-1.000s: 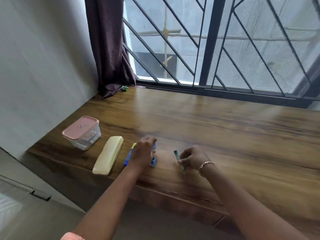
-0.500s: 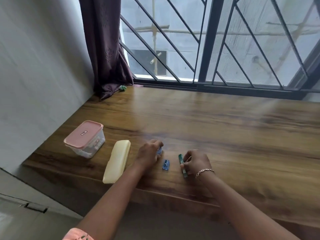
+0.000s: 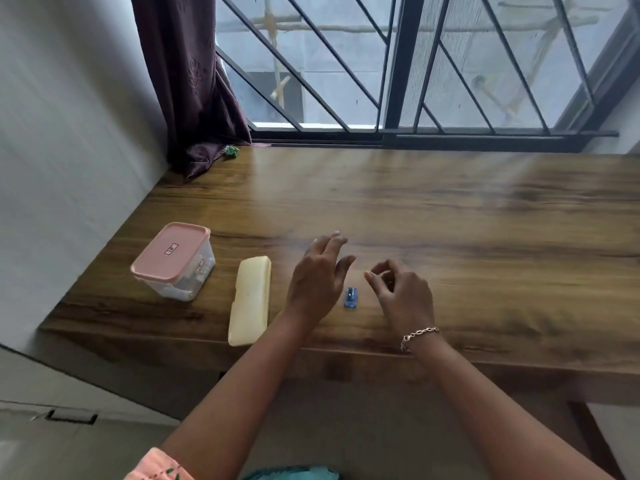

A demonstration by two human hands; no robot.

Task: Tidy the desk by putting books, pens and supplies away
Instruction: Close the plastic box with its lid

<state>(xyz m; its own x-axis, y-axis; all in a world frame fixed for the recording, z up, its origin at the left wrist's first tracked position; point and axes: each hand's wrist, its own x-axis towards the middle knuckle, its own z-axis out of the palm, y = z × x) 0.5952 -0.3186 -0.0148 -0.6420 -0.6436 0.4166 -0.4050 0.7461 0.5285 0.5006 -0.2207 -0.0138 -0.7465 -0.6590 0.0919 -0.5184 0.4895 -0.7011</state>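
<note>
Blue pencil sharpener (image 3: 350, 297): small, lying flat on the desk (image 3: 450, 220) near the front edge, left of middle. Cream pencil case (image 3: 250, 299): closed, flat, long axis running front to back, near end at the front edge, left of the sharpener and apart from it. Clear plastic container (image 3: 173, 259): pink lid on, upright, near the front-left corner, just beside the case; pale contents, too blurred to identify.

one pink-lidded box (image 3: 169, 261), one cream pencil case (image 3: 250, 301), one blue sharpener (image 3: 350, 297), one left hand (image 3: 317, 282), one right hand (image 3: 403, 296)
</note>
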